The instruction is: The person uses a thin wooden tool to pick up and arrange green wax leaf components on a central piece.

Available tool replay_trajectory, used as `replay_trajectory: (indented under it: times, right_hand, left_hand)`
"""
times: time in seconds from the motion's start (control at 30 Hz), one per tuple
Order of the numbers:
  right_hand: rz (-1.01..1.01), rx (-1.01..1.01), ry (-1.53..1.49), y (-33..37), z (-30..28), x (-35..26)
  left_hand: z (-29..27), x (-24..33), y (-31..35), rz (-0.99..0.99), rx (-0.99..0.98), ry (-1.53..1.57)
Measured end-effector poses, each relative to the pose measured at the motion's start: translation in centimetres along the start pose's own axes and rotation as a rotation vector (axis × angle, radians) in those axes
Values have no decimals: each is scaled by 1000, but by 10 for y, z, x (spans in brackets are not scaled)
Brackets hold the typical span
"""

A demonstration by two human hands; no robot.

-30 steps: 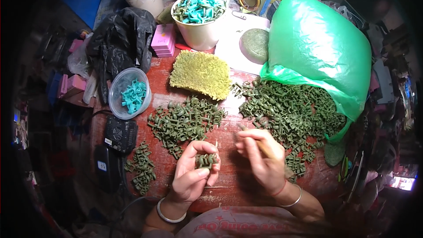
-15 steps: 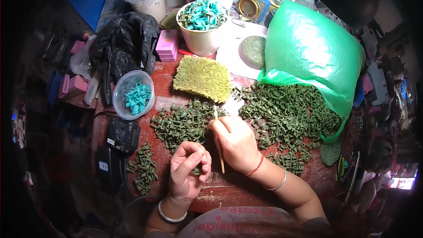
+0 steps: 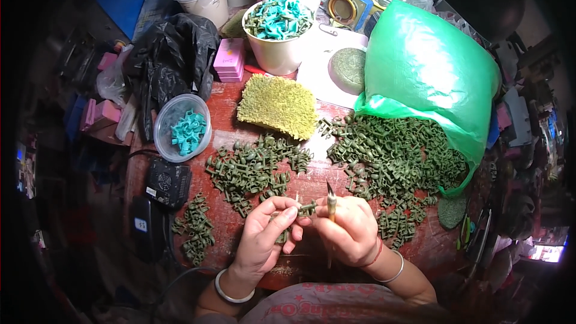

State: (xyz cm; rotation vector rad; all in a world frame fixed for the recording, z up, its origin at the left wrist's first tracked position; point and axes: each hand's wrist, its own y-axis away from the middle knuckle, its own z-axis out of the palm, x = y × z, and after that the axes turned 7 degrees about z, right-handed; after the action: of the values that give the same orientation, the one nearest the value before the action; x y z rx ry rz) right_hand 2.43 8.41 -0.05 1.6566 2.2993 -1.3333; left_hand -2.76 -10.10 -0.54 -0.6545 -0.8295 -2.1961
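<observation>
In front of me, my left hand (image 3: pixel 264 237) pinches a small dark green plastic-looking piece (image 3: pixel 308 209) between thumb and forefinger. Another bit of green (image 3: pixel 282 236) shows beneath its curled fingers. My right hand (image 3: pixel 353 233) grips a thin paintbrush (image 3: pixel 332 207), its dark pointed tip upward and the handle running down past the fingers. Its fingertips meet the far end of the green piece. Beyond the hands lie a loose heap of similar green pieces (image 3: pixel 246 168) and a rough yellow sponge-like block (image 3: pixel 277 107).
A larger green heap (image 3: pixel 396 156) spills from a green plastic bag (image 3: pixel 432 66) at right. A clear tub (image 3: pixel 157 129) with turquoise pieces stands left, above a black fan-vented box (image 3: pixel 168 183). Behind are a white bucket (image 3: pixel 276 57), pink blocks (image 3: pixel 229 60) and a round green disc (image 3: pixel 348 71).
My right hand has drawn back toward me and right with the brush, from beside the yellow block to my left hand. The green piece now shows between the fingertips.
</observation>
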Motion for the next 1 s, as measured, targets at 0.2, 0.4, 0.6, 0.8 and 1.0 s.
replay_trajectory:
  times: [0.2,0.4,0.6,0.8,1.0]
  right_hand:
    - [-42,-74,-85,12,-4,2]
    - [87,-7,-265,12,4,3]
    - [146,66,-327,14,2,3]
    - [90,14,-294,19,0,5]
    - [119,24,-359,18,1,7]
  left_hand:
    - [-3,-2,-1,37,-25,10]
    - [-5,-2,-2,58,-43,32]
    - [-5,-4,-2,64,-69,-14]
    - [-1,-2,-3,36,-50,3]
    - [3,-1,-3,22,-54,-59]
